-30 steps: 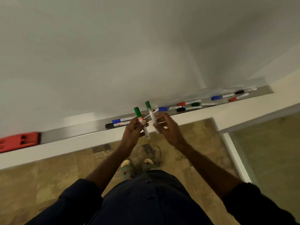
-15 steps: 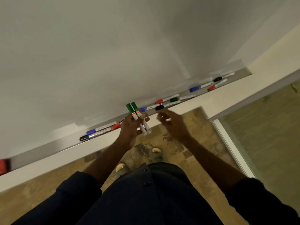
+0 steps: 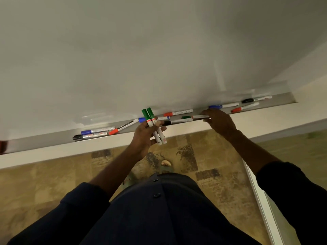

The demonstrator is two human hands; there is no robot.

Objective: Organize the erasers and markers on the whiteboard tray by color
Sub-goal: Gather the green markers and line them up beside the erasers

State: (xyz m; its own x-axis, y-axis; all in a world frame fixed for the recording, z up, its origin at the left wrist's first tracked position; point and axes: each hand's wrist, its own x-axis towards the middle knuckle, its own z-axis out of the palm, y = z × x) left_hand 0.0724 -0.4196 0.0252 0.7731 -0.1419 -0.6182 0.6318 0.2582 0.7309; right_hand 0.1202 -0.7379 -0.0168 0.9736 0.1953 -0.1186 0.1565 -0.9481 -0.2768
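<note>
My left hand [image 3: 144, 137] is shut on two green-capped markers [image 3: 150, 119], held upright just in front of the metal whiteboard tray [image 3: 44, 141]. My right hand [image 3: 220, 122] reaches into the tray, its fingertips pinching the white end of a third green-capped marker [image 3: 187, 117] that lies flat there. Loose in the tray are black [image 3: 77, 137], blue [image 3: 86, 132] and red [image 3: 113, 132] markers at the left. A blue marker [image 3: 141, 119], a red marker [image 3: 168, 114] and a black marker [image 3: 166, 123] lie mid-tray. Blue [image 3: 215, 106], red [image 3: 236, 109] and black [image 3: 247, 100] ones lie at the right.
The whiteboard [image 3: 159, 50] rises behind the tray. A red eraser [image 3: 2, 145] just shows at the left edge. A white ledge [image 3: 53, 156] runs below the tray. A glass partition frame [image 3: 256, 191] stands at the right above the patterned floor.
My right hand passed a green marker to my left hand, which now holds two. My right hand then moved right along the tray onto another green marker. The view shifted right.
</note>
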